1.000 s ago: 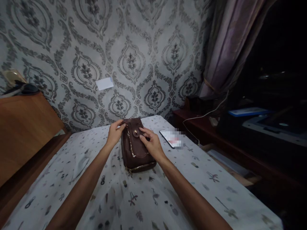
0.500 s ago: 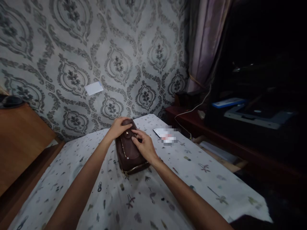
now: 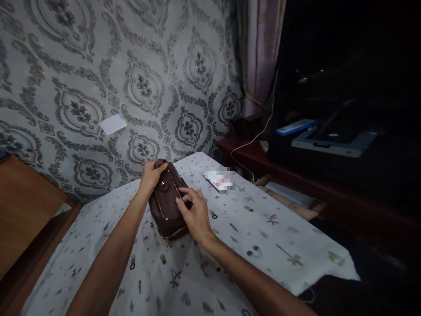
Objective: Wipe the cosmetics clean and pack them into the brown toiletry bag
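A dark brown leather bag (image 3: 169,204) with gold zippers and a round button tab lies tilted on a patterned white sheet (image 3: 194,281). At its far end my left hand (image 3: 150,179) is closed around the top edge, thumb over the leather. My right hand (image 3: 196,213) is at the bag's right side, its thumb and fingers curled together at the gold zipper (image 3: 174,181) there. The zipper's pull is hidden by those fingers. Another zipper (image 3: 161,208), with its pull at the near end, runs down the left of the front.
A phone (image 3: 217,181), partly blurred out, lies right of the bag. A white card (image 3: 112,124) is against the patterned wall. To the right stands a dark red shelf (image 3: 241,151) with a cable and a blue-edged box (image 3: 297,127). A wooden panel (image 3: 29,206) is at left.
My right hand has slid down along the right zipper, away from the button tab. My left hand has shifted at the bag's top, and the bag has turned slightly. The view has swung right.
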Demonstrator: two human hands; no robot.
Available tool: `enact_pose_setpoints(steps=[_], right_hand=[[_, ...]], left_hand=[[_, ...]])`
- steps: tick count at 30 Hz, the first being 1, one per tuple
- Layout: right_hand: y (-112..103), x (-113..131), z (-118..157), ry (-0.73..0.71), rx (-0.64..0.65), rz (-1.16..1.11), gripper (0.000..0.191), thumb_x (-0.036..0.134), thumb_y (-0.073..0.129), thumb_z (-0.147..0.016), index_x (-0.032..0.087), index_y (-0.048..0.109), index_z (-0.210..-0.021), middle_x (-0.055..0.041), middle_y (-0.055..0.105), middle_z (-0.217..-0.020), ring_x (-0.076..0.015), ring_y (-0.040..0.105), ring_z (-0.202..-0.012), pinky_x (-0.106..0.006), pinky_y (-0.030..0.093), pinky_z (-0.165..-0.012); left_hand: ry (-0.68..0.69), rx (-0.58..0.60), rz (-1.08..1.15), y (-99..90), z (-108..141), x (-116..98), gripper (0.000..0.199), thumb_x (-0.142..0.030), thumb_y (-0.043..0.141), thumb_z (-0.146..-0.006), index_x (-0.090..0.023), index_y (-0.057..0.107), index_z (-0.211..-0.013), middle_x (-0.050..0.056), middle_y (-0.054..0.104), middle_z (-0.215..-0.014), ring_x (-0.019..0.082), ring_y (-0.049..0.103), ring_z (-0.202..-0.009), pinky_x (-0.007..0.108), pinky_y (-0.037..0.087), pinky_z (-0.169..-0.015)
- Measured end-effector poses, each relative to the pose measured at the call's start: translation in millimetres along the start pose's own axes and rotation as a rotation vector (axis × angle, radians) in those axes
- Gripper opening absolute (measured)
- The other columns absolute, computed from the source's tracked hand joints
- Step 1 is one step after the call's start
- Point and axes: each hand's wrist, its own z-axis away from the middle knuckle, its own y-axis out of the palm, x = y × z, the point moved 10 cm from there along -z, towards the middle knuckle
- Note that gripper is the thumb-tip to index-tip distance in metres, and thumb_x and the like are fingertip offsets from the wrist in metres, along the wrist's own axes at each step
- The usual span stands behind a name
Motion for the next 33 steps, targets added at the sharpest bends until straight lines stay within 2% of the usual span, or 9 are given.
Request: enact_pose_setpoints(steps=[7,15,21,24,27,29,31,33], right_hand=[[4.0,-0.9,-1.5,0.008,0.048,-0.027,0.027,0.023,0.06,-0.084,0.023,0.07,-0.109,-0.0015,0.062,-0.074,-0.0224,0.053,-0.082,-0.037,0.044,-0.084],[4.0,-0.9,-2.3,-0.014,0.048,-0.021,0.026,0.023,0.062,-0.082,0.024,0.074,-0.105,-0.003,0.059,-0.077,-0.0223,0.053,-0.081,-0.039,0.045,-0.08],[3.1,-1.0,-2.6,0.0,0.041,-0.028,0.026,0.024,0.062,-0.081,0.023,0.075,-0.104,-0.0037,0.059,-0.077,-0.0233,0.054,-0.083,-0.04,0.045,-0.081],[3.7,-2.0,-2.8,0.008,0.051,-0.032,0.026,0.024,0.062,-0.081,0.023,0.074,-0.103,-0.003,0.059,-0.073,-0.0239,0.054,-0.082,-0.04,0.046,-0.081],[3.2,-3.8,-3.2,0.013,0.046,-0.066,0.025,0.024,0.062,-0.08,0.023,0.073,-0.103,-0.0027,0.06,-0.072,-0.0244,0.055,-0.084,-0.039,0.046,-0.079],[3.2,-4.6,-3.4,0.012,0.045,-0.089,0.025,0.025,0.061,-0.081,0.023,0.074,-0.103,-0.0028,0.059,-0.072,-0.0246,0.055,-0.084,-0.039,0.047,-0.079],[3.7,-4.8,-3.5,0.006,0.049,-0.096,0.026,0.027,0.061,-0.081,0.023,0.074,-0.103,-0.0029,0.059,-0.071,-0.0247,0.055,-0.084,-0.039,0.047,-0.079],[3.8,-5.0,-3.5,0.002,0.05,-0.097,0.026,0.028,0.06,-0.082,0.022,0.074,-0.104,-0.0028,0.059,-0.071,-0.0245,0.055,-0.084,-0.038,0.047,-0.079]], left_hand=[[-0.01,-0.008,0.047,1.8,16.1,-12.7,0.031,-0.045,0.072,-0.06,-0.018,0.058,-0.057,-0.006,0.047,-0.053,0.009,0.038,-0.052,0.024,0.029,-0.053],[0.005,0.029,0.027,5.5,36.6,-22.2,0.029,-0.044,0.071,-0.066,-0.017,0.062,-0.063,-0.006,0.048,-0.054,0.009,0.038,-0.052,0.023,0.029,-0.052],[0.082,0.106,-0.048,9.4,47.2,-32.7,0.031,-0.043,0.069,-0.071,-0.019,0.056,-0.056,-0.006,0.044,-0.054,0.011,0.037,-0.055,0.024,0.03,-0.054],[0.152,0.146,-0.089,9.4,52.7,-40.4,0.031,-0.04,0.071,-0.072,-0.019,0.057,-0.053,-0.003,0.052,-0.058,0.015,0.048,-0.065,0.027,0.039,-0.064],[0.22,0.163,-0.114,2.9,55.7,-44.1,0.014,-0.035,0.072,-0.072,-0.021,0.073,-0.072,0.002,0.07,-0.08,0.022,0.06,-0.091,0.033,0.044,-0.089],[0.239,0.166,-0.098,-5.7,55.2,-40.0,0.025,-0.033,0.072,-0.073,-0.023,0.076,-0.096,0.004,0.073,-0.105,0.024,0.061,-0.107,0.035,0.042,-0.1],[0.226,0.133,-0.079,-19.1,52.5,-29.5,0.039,-0.034,0.072,-0.074,-0.024,0.071,-0.111,0.006,0.07,-0.12,0.025,0.062,-0.112,0.036,0.044,-0.101],[0.195,0.067,-0.09,-33.9,49.9,-15.6,0.039,-0.036,0.072,-0.074,-0.022,0.07,-0.11,0.007,0.07,-0.117,0.025,0.063,-0.109,0.036,0.047,-0.096]])
